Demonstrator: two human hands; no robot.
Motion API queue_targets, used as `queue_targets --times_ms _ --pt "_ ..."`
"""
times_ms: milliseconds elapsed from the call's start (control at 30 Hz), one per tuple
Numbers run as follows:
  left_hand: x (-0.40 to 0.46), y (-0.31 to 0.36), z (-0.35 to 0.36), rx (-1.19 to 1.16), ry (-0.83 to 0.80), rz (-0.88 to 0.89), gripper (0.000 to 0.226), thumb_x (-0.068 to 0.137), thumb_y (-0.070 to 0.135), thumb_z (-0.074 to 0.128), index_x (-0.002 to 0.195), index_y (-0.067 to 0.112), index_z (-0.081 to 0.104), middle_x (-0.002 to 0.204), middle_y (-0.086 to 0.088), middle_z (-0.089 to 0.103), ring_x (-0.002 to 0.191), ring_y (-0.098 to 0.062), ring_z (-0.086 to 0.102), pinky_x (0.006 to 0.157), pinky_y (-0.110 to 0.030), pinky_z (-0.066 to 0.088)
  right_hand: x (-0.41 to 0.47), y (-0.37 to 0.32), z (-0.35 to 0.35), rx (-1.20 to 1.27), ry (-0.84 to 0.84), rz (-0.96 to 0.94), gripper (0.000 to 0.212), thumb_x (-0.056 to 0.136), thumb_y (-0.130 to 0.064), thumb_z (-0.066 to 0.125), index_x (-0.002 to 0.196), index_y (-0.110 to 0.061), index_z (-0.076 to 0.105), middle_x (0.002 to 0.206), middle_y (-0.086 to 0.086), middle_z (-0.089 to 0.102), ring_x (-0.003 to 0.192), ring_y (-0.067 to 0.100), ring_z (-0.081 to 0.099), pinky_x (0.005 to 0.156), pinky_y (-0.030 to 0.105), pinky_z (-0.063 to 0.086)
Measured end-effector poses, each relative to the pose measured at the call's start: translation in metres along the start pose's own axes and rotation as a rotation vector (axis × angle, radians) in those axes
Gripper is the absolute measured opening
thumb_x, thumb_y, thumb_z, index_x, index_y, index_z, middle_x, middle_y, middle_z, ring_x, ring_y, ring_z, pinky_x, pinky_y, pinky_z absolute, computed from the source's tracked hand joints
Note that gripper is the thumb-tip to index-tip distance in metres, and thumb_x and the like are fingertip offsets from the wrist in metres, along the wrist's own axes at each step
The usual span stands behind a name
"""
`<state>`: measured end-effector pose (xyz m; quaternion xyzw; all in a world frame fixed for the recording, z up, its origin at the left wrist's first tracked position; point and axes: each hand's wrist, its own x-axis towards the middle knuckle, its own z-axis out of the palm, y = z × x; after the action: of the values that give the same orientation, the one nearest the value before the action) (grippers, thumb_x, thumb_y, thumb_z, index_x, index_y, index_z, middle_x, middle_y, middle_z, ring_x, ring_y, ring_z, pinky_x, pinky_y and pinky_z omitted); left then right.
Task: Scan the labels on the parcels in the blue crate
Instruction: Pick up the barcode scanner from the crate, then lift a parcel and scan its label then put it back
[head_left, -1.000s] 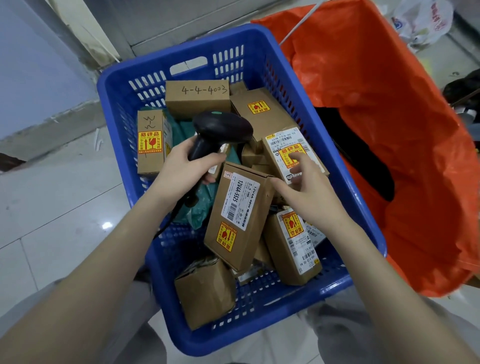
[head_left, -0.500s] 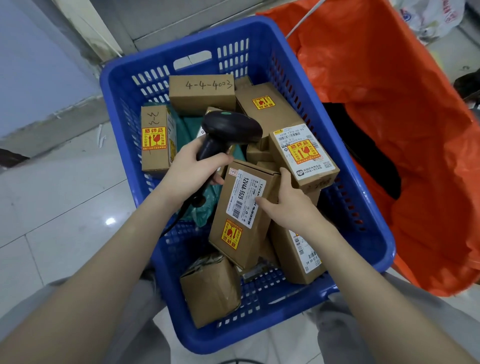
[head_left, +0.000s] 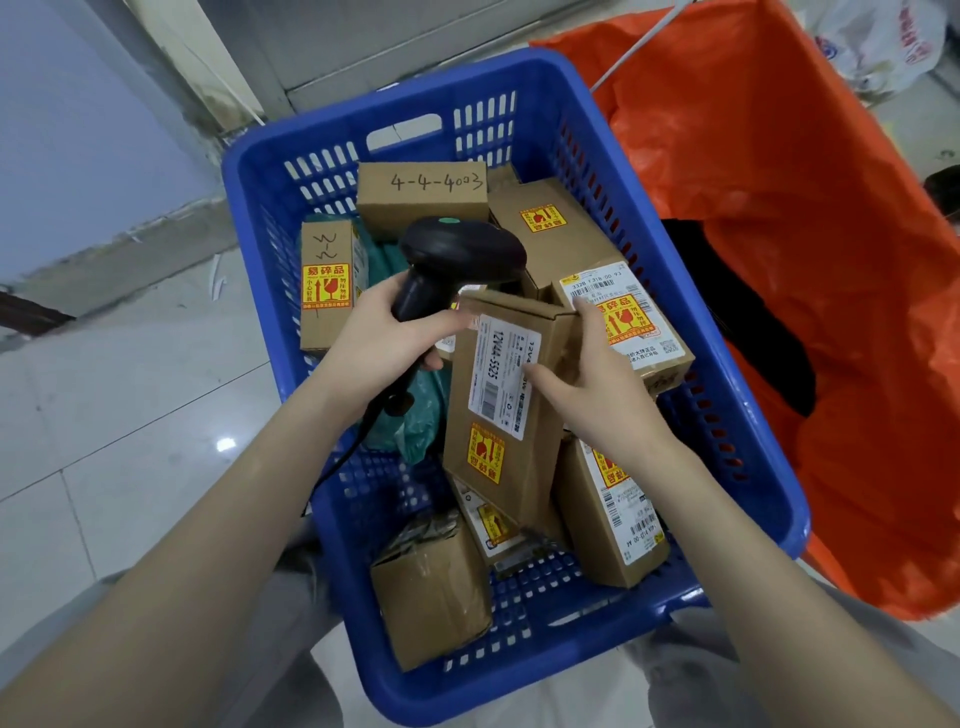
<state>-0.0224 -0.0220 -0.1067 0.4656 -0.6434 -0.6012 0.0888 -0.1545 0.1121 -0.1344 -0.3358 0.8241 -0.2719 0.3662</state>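
Over the blue slatted plastic crate (head_left: 769, 499), a tall brown cardboard parcel (head_left: 498, 415) is tilted up by the right hand (head_left: 587, 384), fingers clasping its far edge, so its white label faces the black handheld scanner (head_left: 457, 265) gripped in the left hand (head_left: 384, 343).

Soft, even indoor light, fairly bright. Small glare spot on glossy floor tile (head_left: 226, 444). Shadows faint, deepest inside orange bag (head_left: 810, 291). Wide-angle bend at edges; forearms stretch large. Labels mid-frame readable, slight softness overall.
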Motion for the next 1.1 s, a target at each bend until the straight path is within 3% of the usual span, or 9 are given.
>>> queue_targets --times_ms 100,200,300,500,600,867,967,1033,1100 --pt "0.002 0.001 -0.004 0.009 0.028 -0.024 0.02 0.085 0.024 0.07 0.098 0.01 0.062 0.06 -0.001 0.056 0.042 0.003 0.054 0.046 -0.007 0.042 0.002 -0.007 -0.017 0.089 0.081 -0.027 0.081 0.088 -0.037 0.063 0.149 -0.026 0.011 0.104 -0.013 0.065 0.087 0.006 0.064 0.075 0.028 0.055" --pt "0.002 0.003 -0.003 -0.034 0.03 -0.028 0.027 0.085 0.022 0.07 0.103 0.004 0.066 0.064 -0.003 0.058 0.049 0.001 0.057 0.051 -0.01 0.044 0.006 -0.007 -0.035 0.211 0.203 0.017 0.064 0.081 -0.043 0.068 0.132 -0.027 0.033 0.1 -0.006 0.067 0.084 0.012 0.067 0.072 0.04 0.057" --pt "0.001 0.007 0.0 -0.1 0.046 -0.041 0.004 0.083 0.023 0.071 0.086 0.022 0.069 0.074 0.005 0.06 0.071 -0.007 0.058 0.068 -0.022 0.044 0.008 -0.005 -0.05 0.35 0.241 0.072 0.041 0.082 -0.041 0.066 0.116 -0.027 0.048 0.098 -0.004 0.071 0.087 0.012 0.068 0.068 0.03 0.054" --pt "0.001 0.012 0.007 -0.296 -0.072 -0.11 0.01 0.083 0.024 0.068 0.086 0.033 0.068 0.088 0.01 0.069 0.092 -0.009 0.06 0.089 -0.033 0.047 0.011 0.002 -0.062 0.535 0.225 0.12 0.034 0.089 -0.042 0.058 0.117 -0.024 0.062 0.1 0.003 0.073 0.086 0.017 0.071 0.064 0.028 0.052" --pt "0.001 0.01 0.011 -0.345 -0.191 -0.069 0.015 0.078 0.024 0.068 0.089 0.031 0.073 0.088 0.019 0.073 0.092 -0.004 0.065 0.09 -0.031 0.049 0.011 0.002 -0.063 0.596 0.182 0.117 0.028 0.091 -0.043 0.054 0.106 -0.024 0.067 0.093 -0.003 0.073 0.085 0.016 0.07 0.059 0.024 0.049" --pt "0.0 0.009 0.015 -0.484 -0.342 -0.1 0.03 0.07 0.024 0.063 0.1 0.022 0.069 0.091 0.006 0.077 0.086 -0.009 0.072 0.072 -0.023 0.058 0.01 -0.001 -0.058 0.656 0.197 0.135 0.025 0.091 -0.045 0.055 0.1 -0.022 0.058 0.086 -0.002 0.073 0.071 0.011 0.07 0.043 0.017 0.047" --pt "0.002 0.007 0.015 -0.497 -0.322 -0.121 0.034 0.071 0.026 0.068 0.104 0.023 0.069 0.092 0.004 0.078 0.088 -0.012 0.072 0.072 -0.025 0.057 0.01 0.0 -0.058 0.675 0.178 0.128 0.023 0.091 -0.046 0.054 0.092 -0.023 0.058 0.085 -0.004 0.072 0.074 0.012 0.069 0.056 0.025 0.052" --pt "0.005 0.005 0.015 -0.495 -0.279 -0.106 0.032 0.076 0.024 0.071 0.108 0.024 0.07 0.102 0.001 0.076 0.097 -0.016 0.071 0.083 -0.031 0.055 0.012 -0.001 -0.058 0.701 0.127 0.115 0.023 0.092 -0.046 0.053 0.102 -0.028 0.063 0.1 -0.005 0.073 0.093 0.016 0.07 0.077 0.036 0.055" --pt "0.006 0.005 0.015 -0.505 -0.201 -0.069 0.024 0.082 0.022 0.065 0.104 0.026 0.073 0.105 0.001 0.075 0.099 -0.018 0.07 0.088 -0.034 0.054 0.013 0.0 -0.058 0.71 0.035 0.1 0.032 0.091 -0.05 0.052 0.117 -0.034 0.062 0.115 -0.008 0.07 0.106 0.013 0.067 0.088 0.037 0.054"
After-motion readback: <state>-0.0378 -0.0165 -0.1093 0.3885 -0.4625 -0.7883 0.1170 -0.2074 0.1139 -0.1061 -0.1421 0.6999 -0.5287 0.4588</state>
